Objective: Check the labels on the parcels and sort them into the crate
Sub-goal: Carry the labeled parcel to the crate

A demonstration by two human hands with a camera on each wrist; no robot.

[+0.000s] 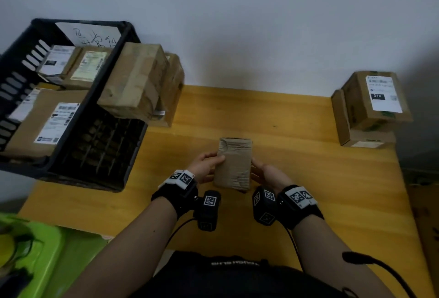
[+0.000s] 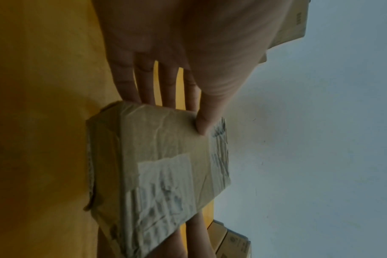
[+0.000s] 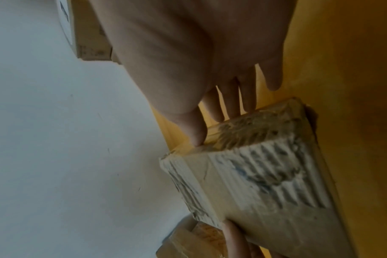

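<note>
- Small cardboard parcel (image 1: pixel 234 163): worn, crumpled brown box with torn label remnants, held just above the middle of the tabletop (image 1: pixel 297 167), between both hands.
- Left hand (image 1: pixel 206 164): fingers (image 2: pixel 144 83) under the parcel's left side, thumb pressed on its upper face; grasping the parcel.
- Right hand (image 1: pixel 267 174): fingers (image 3: pixel 230 99) reach behind the parcel's right side, thumb on its edge; grasping the parcel.
- Black plastic crate (image 1: pixel 104 145): far left of the tabletop, tilted in view; holds several labelled parcels (image 1: pixel 45 124).
- Taped parcel (image 1: pixel 135 81): leaning against the crate's right rim, another box just behind it.
- Stacked parcels (image 1: pixel 370 107): far right, two boxes; the upper one bears a white label.
- Green object (image 1: pixel 47 250): lower left, beside the tabletop.
</note>
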